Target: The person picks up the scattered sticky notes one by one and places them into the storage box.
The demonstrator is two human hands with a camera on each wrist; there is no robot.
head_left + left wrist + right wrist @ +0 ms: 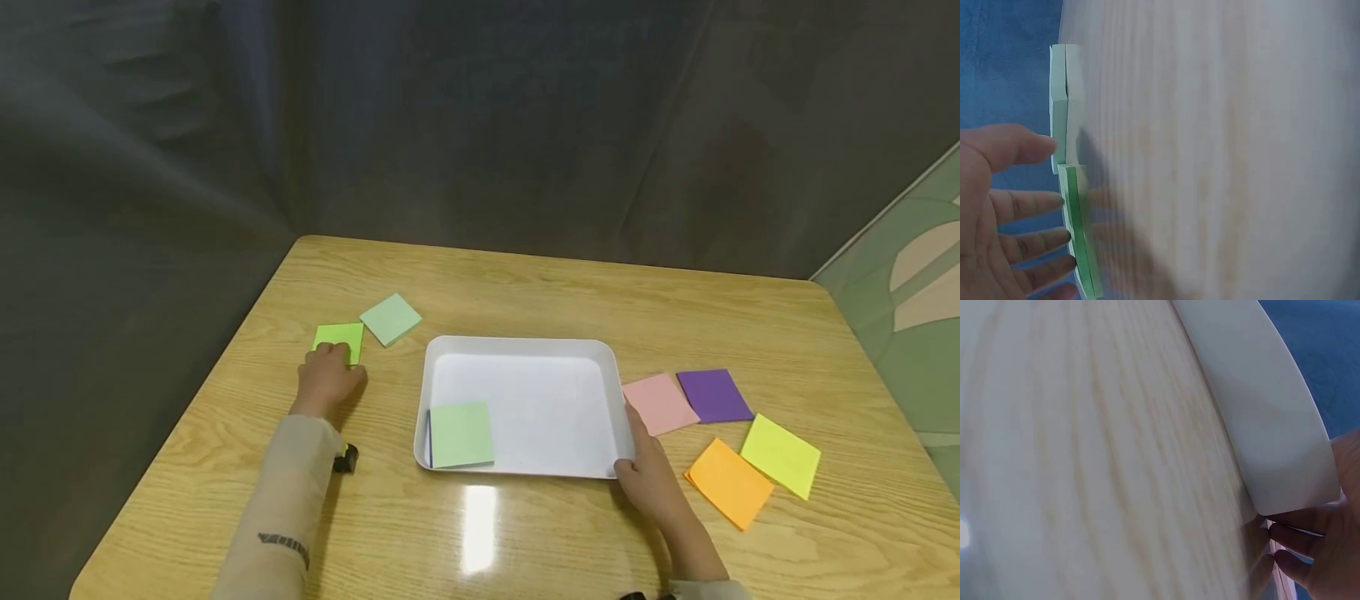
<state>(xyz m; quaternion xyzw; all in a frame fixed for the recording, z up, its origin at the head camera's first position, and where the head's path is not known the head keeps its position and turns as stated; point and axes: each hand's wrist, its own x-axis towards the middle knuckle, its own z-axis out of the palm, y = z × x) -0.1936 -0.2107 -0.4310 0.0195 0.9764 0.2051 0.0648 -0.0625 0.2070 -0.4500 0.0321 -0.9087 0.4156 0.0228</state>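
a dark curtain [480,125] hangs beyond both hands, and it also runs down the side past the left hand. below it the wood-grain bench [570,542] spreads under and around both hands. a green patterned panel [915,367] stands far off to the right of the right hand.

the white tray [555,408] sits flat between the two hands, standing between the left hand and the pads on the right. inside it, at the near corner closest to the left hand, lies a pale green pad [462,435], with a dark edge showing beneath its left side.

the left hand [327,379] has its fingers extended and spread, thumb held apart; it grips nothing, and its fingertips seem to touch a bright green pad [345,335] just ahead. the right hand [651,471] grips the tray at its near right corner, thumb at the rim and fingers along the outer wall.

a mint pad [391,318] lies beyond the left hand, a little to its right, next to the bright green one. a pink pad [662,403] is just beside the right hand's fingers, close against the tray, with a purple pad [714,395] farther right. an orange pad [729,483] lies right of that hand, and a yellow pad [782,456] past it.
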